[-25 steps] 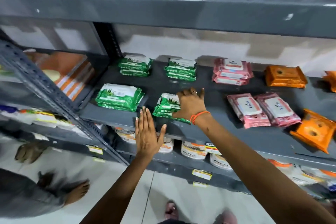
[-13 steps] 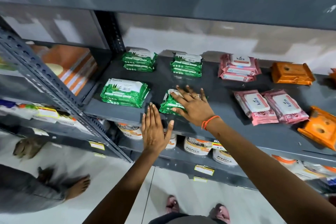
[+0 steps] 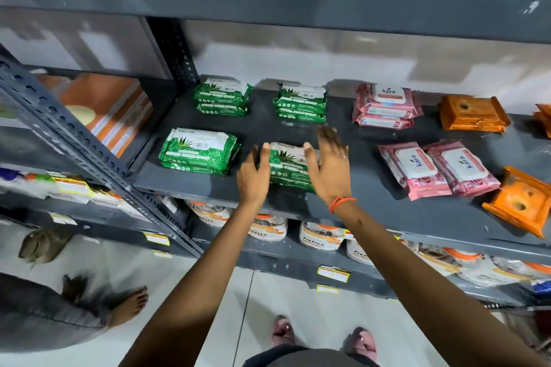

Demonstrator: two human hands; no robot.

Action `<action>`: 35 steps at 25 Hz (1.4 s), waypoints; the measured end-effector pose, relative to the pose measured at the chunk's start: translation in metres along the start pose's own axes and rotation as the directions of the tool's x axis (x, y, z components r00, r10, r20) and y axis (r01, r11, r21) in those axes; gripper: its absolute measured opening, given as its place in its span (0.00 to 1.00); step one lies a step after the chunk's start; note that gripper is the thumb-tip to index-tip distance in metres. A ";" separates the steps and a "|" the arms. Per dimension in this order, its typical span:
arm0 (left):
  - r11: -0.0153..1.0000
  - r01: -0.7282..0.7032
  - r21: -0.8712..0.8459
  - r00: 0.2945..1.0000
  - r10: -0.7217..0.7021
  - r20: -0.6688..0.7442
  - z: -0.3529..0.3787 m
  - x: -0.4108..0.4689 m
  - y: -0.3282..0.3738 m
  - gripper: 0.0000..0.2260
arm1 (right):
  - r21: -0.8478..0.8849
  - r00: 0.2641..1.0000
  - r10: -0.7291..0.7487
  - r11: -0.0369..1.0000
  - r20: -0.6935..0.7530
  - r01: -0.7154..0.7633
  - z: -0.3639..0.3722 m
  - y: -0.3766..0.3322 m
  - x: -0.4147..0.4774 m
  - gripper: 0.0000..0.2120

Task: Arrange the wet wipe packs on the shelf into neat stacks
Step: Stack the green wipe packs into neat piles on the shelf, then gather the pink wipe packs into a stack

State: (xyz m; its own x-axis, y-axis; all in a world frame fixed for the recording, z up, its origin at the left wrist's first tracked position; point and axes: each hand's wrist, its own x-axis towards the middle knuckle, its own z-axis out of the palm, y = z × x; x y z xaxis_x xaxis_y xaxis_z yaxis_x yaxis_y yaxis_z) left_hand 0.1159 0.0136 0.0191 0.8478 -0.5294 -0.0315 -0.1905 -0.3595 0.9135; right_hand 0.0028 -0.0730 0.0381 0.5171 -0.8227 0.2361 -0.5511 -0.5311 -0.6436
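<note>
Green packs (image 3: 199,148) read "ORIGAMI"; pink packs (image 3: 387,98) read "kara".

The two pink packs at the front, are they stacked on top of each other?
No, the two front pink packs lie side by side on the shelf.

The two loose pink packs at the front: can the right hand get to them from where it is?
Probably yes. The right hand is open beside the green stack, and bare shelf lies between it and the pink packs.

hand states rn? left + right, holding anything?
Left hand: open, flat against the left side of the front green wipe stack, not gripping.
Right hand: open, fingers spread, at the stack's right side.
</note>
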 end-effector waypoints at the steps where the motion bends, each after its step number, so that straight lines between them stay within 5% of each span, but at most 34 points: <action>1: 1.000 0.026 -0.009 1.000 -0.026 0.004 0.002 0.004 0.000 0.21 | 0.122 0.984 0.171 0.977 0.056 -0.176 0.002 0.002 -0.005 0.27; 4: 1.000 0.019 -0.011 1.000 -0.019 0.015 0.007 0.005 -0.003 0.21 | 0.345 0.909 0.366 0.842 0.202 -0.415 0.014 0.000 -0.019 0.27; 8: 0.999 -0.042 -0.017 0.997 0.041 -0.073 0.010 -0.001 -0.008 0.17 | 0.316 0.929 0.357 0.874 0.095 -0.369 0.023 -0.005 -0.021 0.23; 15: 0.991 -0.035 0.126 0.995 0.046 -0.085 0.012 -0.005 0.004 0.23 | 0.293 0.933 0.327 0.886 0.151 -0.359 -0.007 0.003 -0.019 0.23; 17: 0.939 -0.135 0.315 0.975 0.183 -0.129 0.013 -0.016 0.013 0.25 | 0.128 0.968 0.244 0.960 0.062 -0.250 -0.032 0.021 -0.017 0.24; 19: 0.836 -0.308 0.455 0.911 0.396 -0.111 0.026 -0.037 0.027 0.26 | -0.244 0.988 0.152 0.958 -0.017 -0.152 -0.062 0.055 -0.012 0.27; 23: 0.711 -0.570 0.413 0.806 0.582 0.109 0.078 -0.091 0.047 0.23 | -0.566 0.920 0.385 0.776 0.078 -0.277 -0.113 0.102 -0.014 0.32; 25: 0.686 -0.615 0.388 0.784 0.587 0.204 0.099 -0.109 0.042 0.21 | -0.603 0.918 0.375 0.765 0.130 -0.227 -0.118 0.104 -0.019 0.31; 28: 0.679 -0.587 0.441 0.810 0.507 0.296 0.117 -0.126 0.025 0.20 | -0.539 0.921 0.295 0.834 0.256 -0.117 -0.134 0.096 -0.013 0.17; 31: 0.619 -0.556 0.554 0.831 0.427 0.357 0.119 -0.133 0.012 0.26 | -0.481 0.890 0.191 0.876 0.414 0.036 -0.154 0.096 -0.003 0.17; 35: 0.466 -0.580 0.669 0.811 0.407 0.420 0.115 -0.135 0.003 0.32 | -0.462 0.711 0.091 0.815 0.697 0.349 -0.162 0.099 0.010 0.27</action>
State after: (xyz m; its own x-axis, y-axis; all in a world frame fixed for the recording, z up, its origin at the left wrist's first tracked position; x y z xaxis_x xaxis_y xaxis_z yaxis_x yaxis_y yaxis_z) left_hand -0.0562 -0.0046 -0.0203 0.4024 -0.8984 0.1762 -0.9111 -0.3743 0.1724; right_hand -0.1529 -0.1666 0.0950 0.7743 -0.4920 -0.3980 -0.5713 -0.8140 -0.1052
